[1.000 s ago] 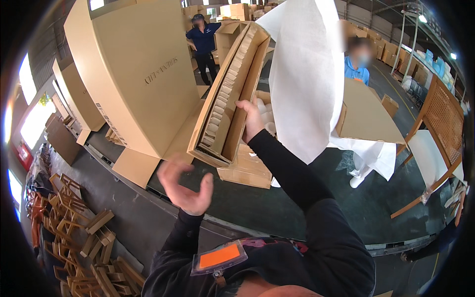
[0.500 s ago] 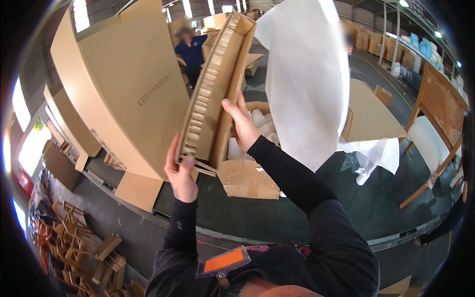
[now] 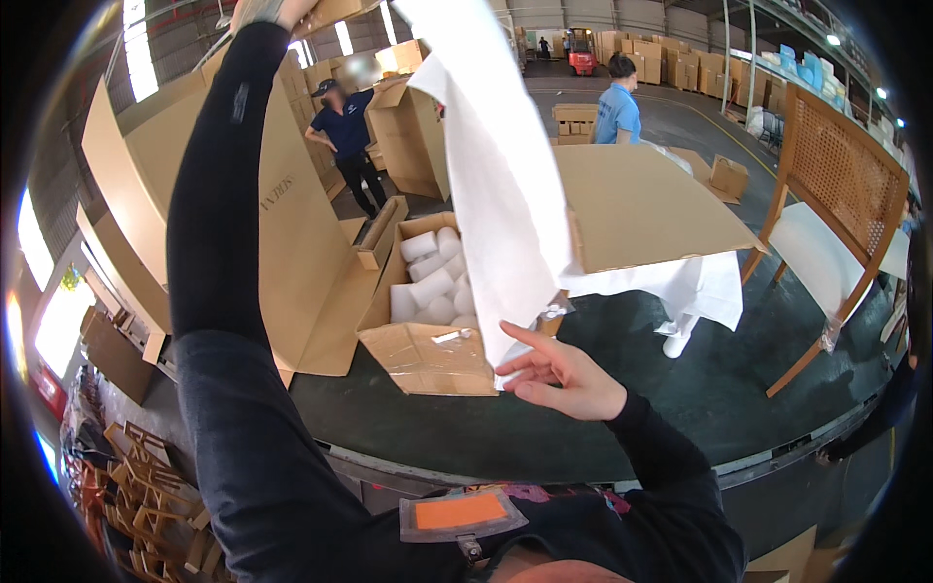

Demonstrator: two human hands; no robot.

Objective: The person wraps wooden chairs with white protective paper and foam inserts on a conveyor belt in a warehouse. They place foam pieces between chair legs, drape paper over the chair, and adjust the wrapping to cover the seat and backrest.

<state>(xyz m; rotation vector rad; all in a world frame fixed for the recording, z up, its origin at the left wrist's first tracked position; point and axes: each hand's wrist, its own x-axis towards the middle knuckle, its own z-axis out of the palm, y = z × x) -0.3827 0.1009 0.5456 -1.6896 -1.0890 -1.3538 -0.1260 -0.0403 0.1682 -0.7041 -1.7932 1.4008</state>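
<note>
Head view: the right hand [image 3: 573, 382] has fingers parted beside the white sheet [image 3: 507, 189]; guide it lightly, uncreased. Left hand [image 3: 274, 12]: fingers cut off, cannot tell.

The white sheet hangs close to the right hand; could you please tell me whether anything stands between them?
Nothing visible does: the right hand's fingertips overlap the lower end of the white sheet, though I cannot tell whether they touch. The open carton is off to the left of that hand.
</note>
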